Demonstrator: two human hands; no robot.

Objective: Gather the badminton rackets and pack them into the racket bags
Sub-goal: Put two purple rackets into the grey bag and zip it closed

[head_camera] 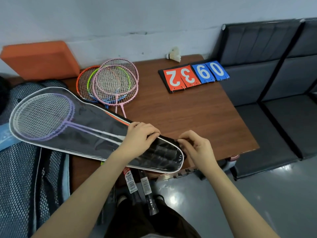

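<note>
Left hand [137,134]: fingers curled over the upper edge of the racket bag [89,134] near its handle end, gripping the white-trimmed rim. Right hand [197,146]: thumb and forefinger pinched together on a small dark part at the bag's handle-end edge; what exactly it pinches is too small to tell.

Racket bag: clear-fronted, black-backed, lying diagonally across the brown wooden table [188,109], head end to the left, handle end overhanging the near edge. Inside it: purple rackets [44,115], heads at the left, shafts running toward the hands.

Loose rackets [113,81]: pink, green, orange and blue frames, stacked overlapping on the table behind the bag.

Two wrapped racket handles [145,186]: jutting off the near edge beneath the bag.

Scoreboard [193,74]: flat on the table, red and blue cards.

Shuttlecock [174,54]: at the table's far edge by the wall.

Orange cushion [39,57]: leaning at far left.

Mesh bags [17,177]: piled at left.
</note>
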